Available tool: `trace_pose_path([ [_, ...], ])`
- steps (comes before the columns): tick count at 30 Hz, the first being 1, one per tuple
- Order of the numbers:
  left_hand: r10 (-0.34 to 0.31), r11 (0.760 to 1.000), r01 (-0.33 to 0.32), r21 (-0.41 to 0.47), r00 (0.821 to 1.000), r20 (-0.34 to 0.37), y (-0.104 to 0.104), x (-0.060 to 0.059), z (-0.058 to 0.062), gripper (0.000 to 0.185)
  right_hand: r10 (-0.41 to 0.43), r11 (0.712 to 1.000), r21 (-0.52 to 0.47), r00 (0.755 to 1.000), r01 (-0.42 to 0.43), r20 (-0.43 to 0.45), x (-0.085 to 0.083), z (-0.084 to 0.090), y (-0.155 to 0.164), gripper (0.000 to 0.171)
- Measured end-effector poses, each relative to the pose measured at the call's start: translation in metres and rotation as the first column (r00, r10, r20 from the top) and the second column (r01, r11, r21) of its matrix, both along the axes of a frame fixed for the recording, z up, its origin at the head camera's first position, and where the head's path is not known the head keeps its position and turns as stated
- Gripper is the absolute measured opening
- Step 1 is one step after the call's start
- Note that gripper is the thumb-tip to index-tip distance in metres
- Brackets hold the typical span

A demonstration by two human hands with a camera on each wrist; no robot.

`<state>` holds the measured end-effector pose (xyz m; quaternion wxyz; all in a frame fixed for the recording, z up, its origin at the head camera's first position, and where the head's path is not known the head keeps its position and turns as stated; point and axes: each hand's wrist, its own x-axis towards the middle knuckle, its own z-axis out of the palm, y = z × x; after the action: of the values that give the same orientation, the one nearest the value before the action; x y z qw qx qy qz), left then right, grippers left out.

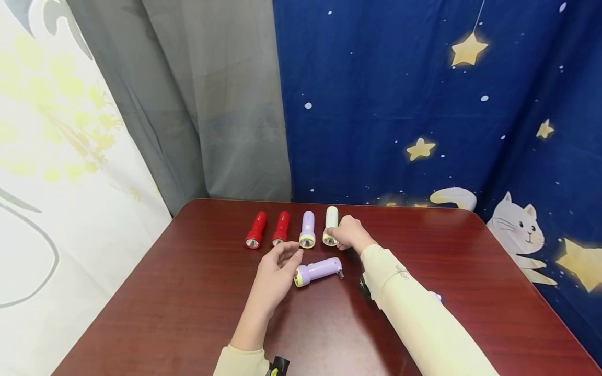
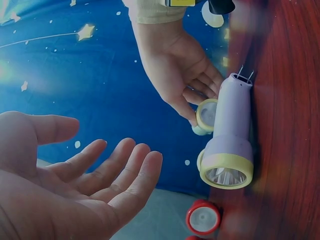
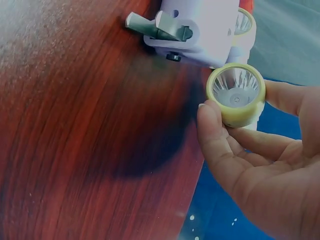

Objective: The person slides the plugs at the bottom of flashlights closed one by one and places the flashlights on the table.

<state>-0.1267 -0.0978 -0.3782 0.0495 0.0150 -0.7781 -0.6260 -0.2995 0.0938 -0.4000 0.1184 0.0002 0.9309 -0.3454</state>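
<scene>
My right hand pinches the pale-rimmed head of a white flashlight, which lies at the right end of a row. The right wrist view shows thumb and fingers on either side of its yellow rim. My left hand hovers with fingers loosely spread, holding nothing. Beside it a purple flashlight lies crosswise, its metal plug prongs folded out at the tail. Another purple flashlight and two red flashlights, one outermost and one inner, lie in the row, lenses toward me.
A small whitish-purple object shows partly behind my right sleeve; its kind is hidden. The brown table ends at the back against a grey curtain and a blue starry curtain.
</scene>
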Motion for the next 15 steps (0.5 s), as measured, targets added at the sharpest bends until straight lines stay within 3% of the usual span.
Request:
trace_pose_path([
  [15, -0.009, 0.998, 0.008, -0.064, 1.0, -0.006, 0.0, 0.006, 0.001, 0.027, 0.041, 0.992, 0.12, 0.999, -0.038, -0.024, 0.008, -0.011, 0.001, 0.037],
])
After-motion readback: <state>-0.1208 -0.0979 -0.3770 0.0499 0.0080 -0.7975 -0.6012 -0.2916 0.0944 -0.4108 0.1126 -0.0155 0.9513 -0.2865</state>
